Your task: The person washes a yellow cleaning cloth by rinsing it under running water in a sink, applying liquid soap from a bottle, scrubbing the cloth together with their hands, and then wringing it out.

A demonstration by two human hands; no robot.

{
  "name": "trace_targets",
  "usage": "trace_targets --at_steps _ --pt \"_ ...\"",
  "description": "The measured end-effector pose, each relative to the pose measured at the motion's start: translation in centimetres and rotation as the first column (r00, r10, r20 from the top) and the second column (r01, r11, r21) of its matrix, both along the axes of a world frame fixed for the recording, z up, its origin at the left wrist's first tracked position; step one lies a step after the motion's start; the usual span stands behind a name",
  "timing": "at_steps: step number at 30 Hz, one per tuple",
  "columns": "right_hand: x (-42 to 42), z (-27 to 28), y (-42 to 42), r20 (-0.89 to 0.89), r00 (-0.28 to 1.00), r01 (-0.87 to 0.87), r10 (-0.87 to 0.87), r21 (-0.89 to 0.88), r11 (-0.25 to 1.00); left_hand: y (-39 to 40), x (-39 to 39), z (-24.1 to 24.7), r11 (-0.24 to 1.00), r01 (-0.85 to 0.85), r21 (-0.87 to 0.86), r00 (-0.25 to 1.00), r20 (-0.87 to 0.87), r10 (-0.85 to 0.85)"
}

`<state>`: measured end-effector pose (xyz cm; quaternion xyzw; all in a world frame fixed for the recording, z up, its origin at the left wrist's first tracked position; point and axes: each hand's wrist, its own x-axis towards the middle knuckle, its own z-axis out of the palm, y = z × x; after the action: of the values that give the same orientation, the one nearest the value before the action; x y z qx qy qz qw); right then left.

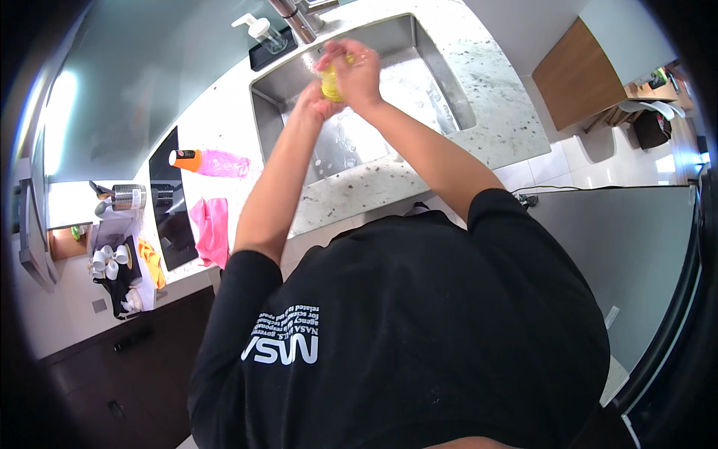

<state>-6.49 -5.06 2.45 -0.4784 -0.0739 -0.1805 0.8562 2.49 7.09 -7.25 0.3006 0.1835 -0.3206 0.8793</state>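
Observation:
Both of my hands are over the stainless steel sink [443,84], near its faucet side. My left hand [317,103] supports a small yellow object [331,84] from below and the left. My right hand [362,73] is wrapped over its upper right side, and its fingers are slightly blurred. The yellow object looks like a small cup or container, but the fingers hide much of it. Water and scattered bubbles lie on the sink floor below my forearms.
A faucet [297,21] and a soap dispenser [268,35] on a black tray [258,58] stand behind the sink. Leftward are a pink bottle with an orange cap [216,163], a pink cloth [212,230], a black cooktop [173,219] and a metal utensil holder [129,197].

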Motion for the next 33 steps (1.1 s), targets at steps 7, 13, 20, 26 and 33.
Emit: trace_targets --at_steps 7,13,20,26,33 --pt "0.2 -4.4 -0.2 0.801 0.571 0.673 0.182 -0.583 0.456 -2.7 2.0 5.9 0.594 0.751 0.289 0.634 -0.065 -0.77" --pt "2.0 -11.4 -0.2 0.577 0.596 0.561 0.559 -0.797 0.224 -7.4 2.6 2.7 0.105 0.465 0.879 0.619 -0.238 -0.749" --pt "1.1 -19.5 1.2 0.031 0.875 -0.096 0.483 -0.967 0.237 -11.3 -2.2 -2.9 -0.546 -0.247 0.8 0.614 -0.306 -0.727" --pt "1.9 -13.7 -4.3 0.176 0.553 0.266 0.815 -0.964 0.028 -4.0 0.9 -4.3 -0.021 -0.356 0.934 0.887 0.331 -0.324" --pt "0.2 -14.3 -8.1 -0.517 0.854 -0.394 0.058 -0.57 0.721 -7.1 -3.9 0.9 0.011 -0.777 0.63 0.513 0.642 -0.57"
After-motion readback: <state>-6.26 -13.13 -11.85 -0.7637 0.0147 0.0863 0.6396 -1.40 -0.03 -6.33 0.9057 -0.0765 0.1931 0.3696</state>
